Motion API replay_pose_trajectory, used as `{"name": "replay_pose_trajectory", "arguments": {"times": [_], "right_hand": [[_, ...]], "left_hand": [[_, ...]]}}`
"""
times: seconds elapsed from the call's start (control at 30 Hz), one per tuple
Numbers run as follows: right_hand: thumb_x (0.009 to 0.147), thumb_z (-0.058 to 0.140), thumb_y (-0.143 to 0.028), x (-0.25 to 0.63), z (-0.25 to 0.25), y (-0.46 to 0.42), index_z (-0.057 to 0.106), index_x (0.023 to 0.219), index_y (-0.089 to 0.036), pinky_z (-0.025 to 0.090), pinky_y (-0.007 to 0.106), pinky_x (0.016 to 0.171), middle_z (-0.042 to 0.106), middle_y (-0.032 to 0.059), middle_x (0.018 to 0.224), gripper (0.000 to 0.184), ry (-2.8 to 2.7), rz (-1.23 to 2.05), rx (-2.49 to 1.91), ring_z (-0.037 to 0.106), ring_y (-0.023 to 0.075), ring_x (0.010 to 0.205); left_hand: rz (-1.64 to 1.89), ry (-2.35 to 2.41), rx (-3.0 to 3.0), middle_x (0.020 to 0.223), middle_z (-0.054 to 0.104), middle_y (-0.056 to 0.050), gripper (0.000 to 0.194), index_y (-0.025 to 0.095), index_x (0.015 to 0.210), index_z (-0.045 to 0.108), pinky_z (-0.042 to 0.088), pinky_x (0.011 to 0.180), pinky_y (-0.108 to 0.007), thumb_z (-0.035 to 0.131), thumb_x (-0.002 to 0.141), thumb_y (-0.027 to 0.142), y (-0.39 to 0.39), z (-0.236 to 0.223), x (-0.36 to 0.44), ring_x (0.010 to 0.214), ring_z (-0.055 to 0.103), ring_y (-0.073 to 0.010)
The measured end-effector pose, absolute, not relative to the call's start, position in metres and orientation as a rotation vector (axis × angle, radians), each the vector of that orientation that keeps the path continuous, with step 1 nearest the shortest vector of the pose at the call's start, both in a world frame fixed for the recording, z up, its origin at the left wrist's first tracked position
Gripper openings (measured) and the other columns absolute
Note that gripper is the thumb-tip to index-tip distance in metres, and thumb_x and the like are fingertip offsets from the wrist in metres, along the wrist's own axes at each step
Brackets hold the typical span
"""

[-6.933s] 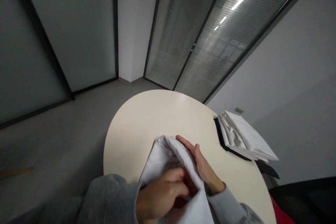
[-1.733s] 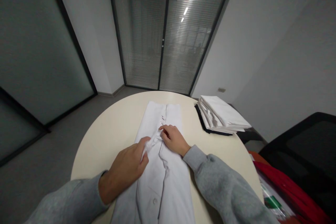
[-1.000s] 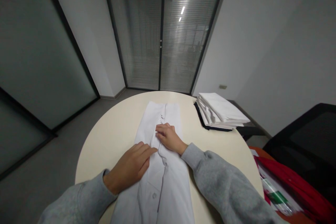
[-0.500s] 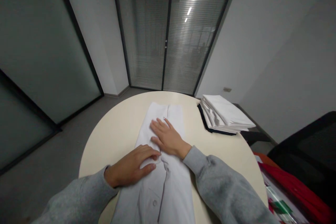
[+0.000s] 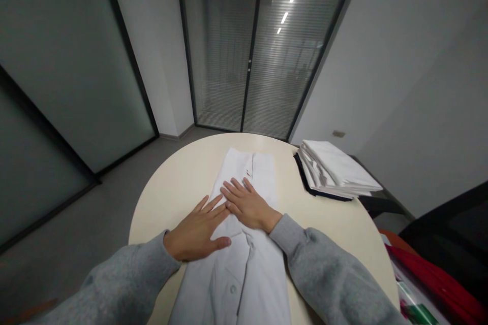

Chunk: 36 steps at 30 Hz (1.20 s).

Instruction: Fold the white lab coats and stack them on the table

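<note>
A white button-up shirt lies stretched lengthwise down the middle of a round cream table, folded into a long narrow strip. My left hand rests flat on its left edge, fingers spread and open. Beside it, my right hand lies flat on the shirt's middle, fingers stretched forward and open. The fingertips of both hands nearly touch. Grey sleeves cover both my arms.
A stack of folded white cloths on a dark one sits at the table's right edge. A black chair and red fabric are at the right. Glass walls and a blinded door stand behind.
Both hands went from pinching the shirt's placket to lying flat on it with fingers spread. The view has shifted slightly left.
</note>
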State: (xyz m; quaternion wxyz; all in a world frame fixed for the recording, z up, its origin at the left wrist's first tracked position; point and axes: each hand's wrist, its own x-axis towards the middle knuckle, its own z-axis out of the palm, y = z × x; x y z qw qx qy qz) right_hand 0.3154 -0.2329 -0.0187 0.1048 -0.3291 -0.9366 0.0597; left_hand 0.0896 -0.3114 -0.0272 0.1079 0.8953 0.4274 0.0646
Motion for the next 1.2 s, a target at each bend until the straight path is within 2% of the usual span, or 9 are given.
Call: {"name": "replay_pose_trajectory", "arguments": {"times": [0.13,0.4,0.53,0.67,0.93,1.0,1.07,1.13,1.2], "right_hand": [[0.112,0.029,-0.045,0.317,-0.025,-0.231,0.029,0.165,-0.021,0.004,0.055,0.13,0.029,0.0071,0.17,0.058,-2.808,0.272,-1.097,0.018,0.0257,0.16],[0.111,0.032,-0.044,0.317,-0.031,-0.225,0.028,0.165,-0.017,0.003,0.057,0.13,0.028,0.0099,0.17,0.06,-2.792,0.229,-1.121,0.017,0.0284,0.16],[0.111,0.03,-0.043,0.321,-0.015,-0.228,0.031,0.164,-0.018,0.003,0.058,0.129,0.025,0.0091,0.171,0.059,-2.648,0.148,-1.198,0.014,0.0279,0.16],[0.111,0.023,-0.045,0.323,0.003,-0.26,0.029,0.164,-0.014,0.013,0.058,0.129,0.021,0.011,0.171,0.062,-2.391,0.13,-1.397,0.014,0.0288,0.16],[0.107,0.034,-0.058,0.321,-0.029,-0.349,0.03,0.161,0.002,0.011,0.059,0.13,0.02,0.0232,0.168,0.08,-2.549,0.321,-1.434,0.015,0.0366,0.159],[0.107,0.037,-0.057,0.324,-0.031,-0.349,0.03,0.161,0.001,0.011,0.059,0.13,0.021,0.0229,0.168,0.08,-2.542,0.331,-1.394,0.015,0.0364,0.159],[0.107,0.037,-0.056,0.331,-0.026,-0.335,0.033,0.161,-0.004,0.016,0.059,0.128,0.028,0.0211,0.167,0.075,-2.525,0.381,-1.349,0.022,0.0358,0.158],[0.108,0.037,-0.052,0.344,-0.015,-0.303,0.037,0.16,-0.011,0.026,0.056,0.125,0.039,0.0178,0.164,0.067,-2.432,0.401,-1.368,0.036,0.0337,0.153],[0.107,0.04,-0.045,0.361,-0.002,-0.257,0.041,0.157,-0.013,0.036,0.046,0.12,0.051,0.017,0.157,0.061,-2.213,0.34,-1.518,0.051,0.0295,0.142]], "left_hand": [[0.163,1.231,2.628,0.171,0.028,-0.008,0.084,0.029,0.166,0.026,0.01,0.129,-0.062,0.055,0.096,0.066,-0.317,-0.023,0.085,0.161,0.013,-0.0325],[0.182,0.97,2.633,0.17,0.029,-0.006,0.086,0.036,0.165,0.026,0.008,0.127,-0.068,0.052,0.094,0.074,-0.373,-0.008,0.083,0.159,0.02,-0.0375],[0.211,0.888,2.653,0.168,0.036,-0.005,0.082,0.034,0.164,0.03,0.014,0.129,-0.063,0.051,0.096,0.072,-0.375,-0.001,0.077,0.157,0.028,-0.0355],[0.312,1.026,2.661,0.169,0.034,-0.006,0.071,0.028,0.165,0.027,0.015,0.13,-0.058,0.043,0.105,0.061,-0.352,0.0,0.078,0.157,0.027,-0.0304],[0.104,0.917,2.719,0.173,0.02,-0.011,0.094,0.024,0.168,0.012,0.01,0.128,-0.062,0.042,0.097,0.077,-0.329,-0.01,0.103,0.159,0.017,-0.0366],[0.096,0.873,2.692,0.171,0.026,-0.011,0.089,0.025,0.167,0.02,0.014,0.128,-0.061,0.045,0.097,0.074,-0.323,-0.005,0.102,0.158,0.023,-0.0365],[0.187,0.86,2.634,0.165,0.042,-0.008,0.071,0.027,0.161,0.036,0.025,0.126,-0.055,0.046,0.102,0.065,-0.303,0.004,0.098,0.152,0.039,-0.032],[0.401,0.966,2.552,0.152,0.059,-0.008,0.053,0.026,0.149,0.054,0.037,0.12,-0.046,0.046,0.105,0.054,-0.264,0.011,0.093,0.139,0.054,-0.0267],[0.665,1.228,2.44,0.139,0.067,-0.011,0.046,0.021,0.135,0.064,0.044,0.112,-0.043,0.05,0.102,0.05,-0.211,0.014,0.089,0.129,0.06,-0.0274]]}}
